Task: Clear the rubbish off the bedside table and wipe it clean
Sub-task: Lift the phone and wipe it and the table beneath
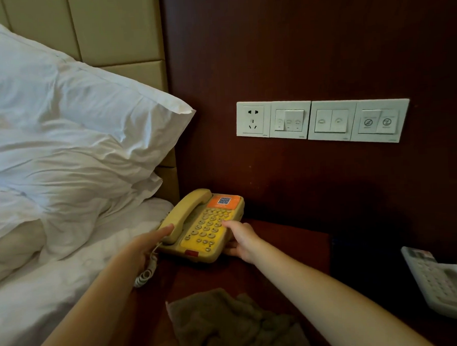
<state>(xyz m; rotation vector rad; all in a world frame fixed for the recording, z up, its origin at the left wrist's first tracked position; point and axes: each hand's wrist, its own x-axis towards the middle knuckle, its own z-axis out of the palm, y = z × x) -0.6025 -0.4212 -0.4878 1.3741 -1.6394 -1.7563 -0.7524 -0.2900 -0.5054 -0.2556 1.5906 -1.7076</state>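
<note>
Both bare forearms reach from the near edge toward the far left, the left hand [149,244] laid with straight fingers against the left side of the telephone [204,235], the right hand [241,242] pinching its right edge between curled fingers and thumb.

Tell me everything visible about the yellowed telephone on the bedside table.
The yellowed plastic desk telephone sits at the back left corner of the dark reddish wooden bedside table, beside the bed. Its handset lies in the cradle; round keys fill an orange-yellow panel below an orange QR-code sticker, a red tab at the front. A pale coiled cord hangs front left. The left hand touches the handset's near end; the right hand grips the right side.
</note>
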